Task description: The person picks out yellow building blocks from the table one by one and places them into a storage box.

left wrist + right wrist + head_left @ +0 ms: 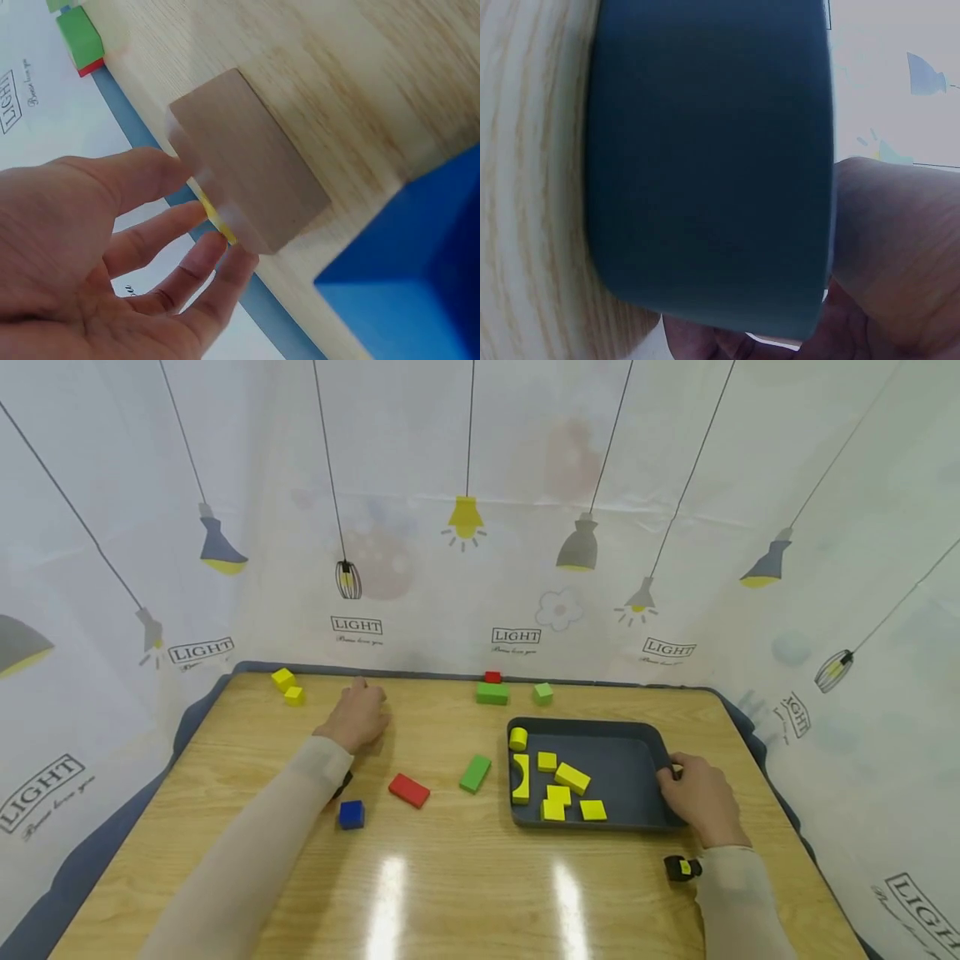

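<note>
My left hand (358,717) reaches over the back left of the table. In the left wrist view its thumb and fingertips (196,255) meet the side of a bare wooden block (247,165), and a yellow sliver shows between the fingers. The head view hides that block behind the hand. With my right hand (701,797) I grip the right rim of a dark grey tray (630,777), thumb over the edge. Inside the tray lie several yellow blocks (572,778), with a yellow cylinder (518,739) and a yellow arch block (521,779) along the left wall.
A blue block (352,815), a red block (409,790) and a green block (476,774) lie between the left arm and the tray. Two yellow blocks (283,679) sit at the back left. Along the back edge are another green block (492,694), a red piece (492,677) and a light green cube (543,694).
</note>
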The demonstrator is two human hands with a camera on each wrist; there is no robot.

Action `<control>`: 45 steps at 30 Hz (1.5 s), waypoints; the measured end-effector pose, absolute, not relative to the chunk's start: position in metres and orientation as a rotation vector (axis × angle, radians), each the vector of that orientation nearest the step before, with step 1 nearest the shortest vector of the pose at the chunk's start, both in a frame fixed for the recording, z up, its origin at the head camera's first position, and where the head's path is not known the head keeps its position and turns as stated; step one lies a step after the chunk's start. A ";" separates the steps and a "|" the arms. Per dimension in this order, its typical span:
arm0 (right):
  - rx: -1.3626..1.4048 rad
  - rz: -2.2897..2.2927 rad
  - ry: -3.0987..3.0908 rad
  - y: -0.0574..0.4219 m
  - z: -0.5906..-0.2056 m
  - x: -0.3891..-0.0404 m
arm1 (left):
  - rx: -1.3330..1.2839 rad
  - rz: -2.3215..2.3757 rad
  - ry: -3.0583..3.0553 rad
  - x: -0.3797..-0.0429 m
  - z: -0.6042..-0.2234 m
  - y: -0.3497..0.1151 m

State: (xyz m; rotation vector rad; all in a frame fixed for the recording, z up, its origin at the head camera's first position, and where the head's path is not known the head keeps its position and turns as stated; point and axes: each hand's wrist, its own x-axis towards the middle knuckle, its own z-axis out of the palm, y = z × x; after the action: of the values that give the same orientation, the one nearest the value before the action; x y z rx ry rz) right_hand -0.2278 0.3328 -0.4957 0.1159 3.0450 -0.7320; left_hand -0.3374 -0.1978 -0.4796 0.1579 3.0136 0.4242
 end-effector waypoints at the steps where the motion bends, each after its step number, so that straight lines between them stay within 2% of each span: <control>1: 0.116 -0.735 3.043 0.333 -0.496 -0.228 | 0.168 0.431 3.016 -0.338 -0.480 -0.197; 14: 0.116 -0.736 3.046 0.335 -0.498 -0.231 | 0.320 0.554 2.990 -0.332 -0.477 -0.192; 23: 0.103 -0.726 3.053 0.335 -0.499 -0.230 | 0.334 0.611 3.006 -0.330 -0.478 -0.183; 45: 0.068 -0.735 3.036 0.338 -0.500 -0.230 | 0.581 0.709 3.018 -0.313 -0.467 -0.117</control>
State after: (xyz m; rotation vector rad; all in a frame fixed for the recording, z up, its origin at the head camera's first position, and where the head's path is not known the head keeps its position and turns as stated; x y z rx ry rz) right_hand -0.2305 0.3383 -0.4997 0.0684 3.0359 -0.7348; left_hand -0.3131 -0.1168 -0.4667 0.5813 3.0177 0.7087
